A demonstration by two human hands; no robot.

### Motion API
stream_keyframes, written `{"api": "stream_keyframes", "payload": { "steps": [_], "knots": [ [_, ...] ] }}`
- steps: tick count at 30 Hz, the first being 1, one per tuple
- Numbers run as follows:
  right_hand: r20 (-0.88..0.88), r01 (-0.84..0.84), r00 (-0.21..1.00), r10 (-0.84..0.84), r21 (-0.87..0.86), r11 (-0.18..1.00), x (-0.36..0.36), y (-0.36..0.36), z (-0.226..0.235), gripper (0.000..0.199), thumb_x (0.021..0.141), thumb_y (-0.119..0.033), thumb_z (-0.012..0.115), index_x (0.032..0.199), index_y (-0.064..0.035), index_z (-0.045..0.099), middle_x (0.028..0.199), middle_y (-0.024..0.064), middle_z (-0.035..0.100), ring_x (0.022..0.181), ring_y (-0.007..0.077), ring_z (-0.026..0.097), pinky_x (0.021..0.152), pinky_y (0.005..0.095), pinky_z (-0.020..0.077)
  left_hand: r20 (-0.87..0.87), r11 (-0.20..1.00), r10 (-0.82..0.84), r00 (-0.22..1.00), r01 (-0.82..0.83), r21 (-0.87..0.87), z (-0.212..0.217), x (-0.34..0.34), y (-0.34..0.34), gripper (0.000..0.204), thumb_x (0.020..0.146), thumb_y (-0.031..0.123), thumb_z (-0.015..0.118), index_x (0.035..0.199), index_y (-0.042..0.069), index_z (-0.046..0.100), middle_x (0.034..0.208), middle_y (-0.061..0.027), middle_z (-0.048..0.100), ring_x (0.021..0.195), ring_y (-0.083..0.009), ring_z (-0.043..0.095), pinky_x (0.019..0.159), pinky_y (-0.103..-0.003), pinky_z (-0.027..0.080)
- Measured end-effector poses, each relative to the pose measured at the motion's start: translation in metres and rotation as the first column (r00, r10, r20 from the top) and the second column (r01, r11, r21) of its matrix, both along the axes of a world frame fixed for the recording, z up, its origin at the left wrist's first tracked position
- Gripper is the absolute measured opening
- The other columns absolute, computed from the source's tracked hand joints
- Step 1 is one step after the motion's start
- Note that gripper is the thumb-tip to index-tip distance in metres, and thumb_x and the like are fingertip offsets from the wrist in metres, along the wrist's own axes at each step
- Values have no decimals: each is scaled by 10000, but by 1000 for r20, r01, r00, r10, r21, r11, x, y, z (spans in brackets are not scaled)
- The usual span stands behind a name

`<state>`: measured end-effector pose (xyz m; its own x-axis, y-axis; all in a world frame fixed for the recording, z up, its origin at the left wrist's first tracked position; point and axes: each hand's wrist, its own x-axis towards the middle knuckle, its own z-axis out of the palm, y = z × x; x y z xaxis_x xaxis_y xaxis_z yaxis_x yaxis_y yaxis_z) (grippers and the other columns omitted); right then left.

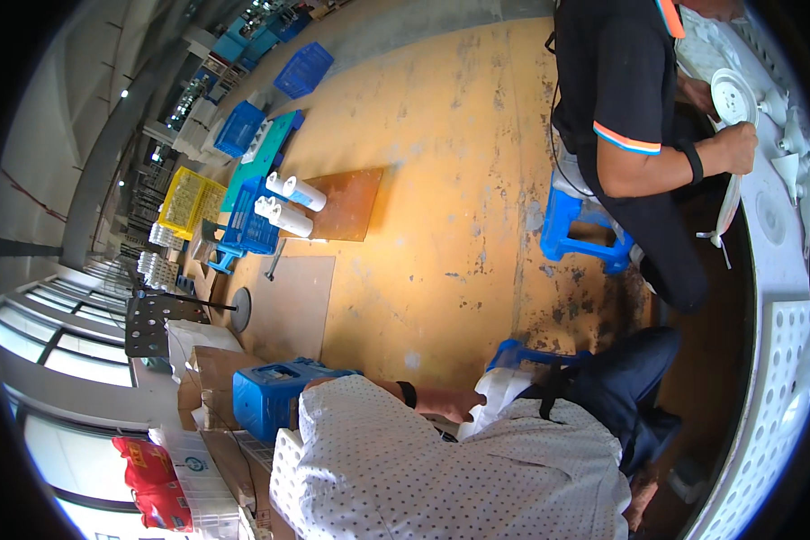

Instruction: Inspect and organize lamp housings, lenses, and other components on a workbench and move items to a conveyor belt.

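Note:
My left hand [455,404], a black band on its wrist, reaches to a white plastic cover [495,394] on a blue stool [533,355]. Its fingers look closed on the cover's edge, close to my dark trousers [616,373]. My white dotted shirt [450,468] fills the lower middle. At the bottom right, only a small shaded part of what looks like my right hand [640,500] shows beside the shirt. Its fingers cannot be made out, nor whether they hold anything.
A co-worker [612,99] on another blue stool [571,229] holds a round white part [733,96] at the bench [769,256]. A perforated white tray [778,378] lies nearer. Leftward are a blue box [265,396], white cylinders [288,211] and a yellow crate [189,200].

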<state>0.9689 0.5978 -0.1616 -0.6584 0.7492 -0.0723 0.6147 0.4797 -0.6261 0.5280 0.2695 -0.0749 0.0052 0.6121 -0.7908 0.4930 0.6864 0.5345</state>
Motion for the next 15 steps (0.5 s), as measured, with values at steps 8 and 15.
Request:
{"api": "stream_keyframes", "payload": {
  "steps": [8,15],
  "knots": [
    [-78,-35,996,35,10,999,7,-14,-2,227,818,-126,479,1010,-15,526,835,201,569,752,353,552,661,401,448,39,954,-133,990,117,275,-5,-10,26,406,695,158,653,1047,-7,535,991,-232,576,931,-339,559,793,-391,455],
    [-85,-1,996,0,-5,1000,4,-17,0,224,816,-129,478,1003,-17,528,820,201,565,736,349,547,651,398,444,133,978,-193,972,180,105,-11,-19,39,351,711,182,641,1006,11,561,942,-205,594,888,-318,573,753,-382,457]
  ]
}}
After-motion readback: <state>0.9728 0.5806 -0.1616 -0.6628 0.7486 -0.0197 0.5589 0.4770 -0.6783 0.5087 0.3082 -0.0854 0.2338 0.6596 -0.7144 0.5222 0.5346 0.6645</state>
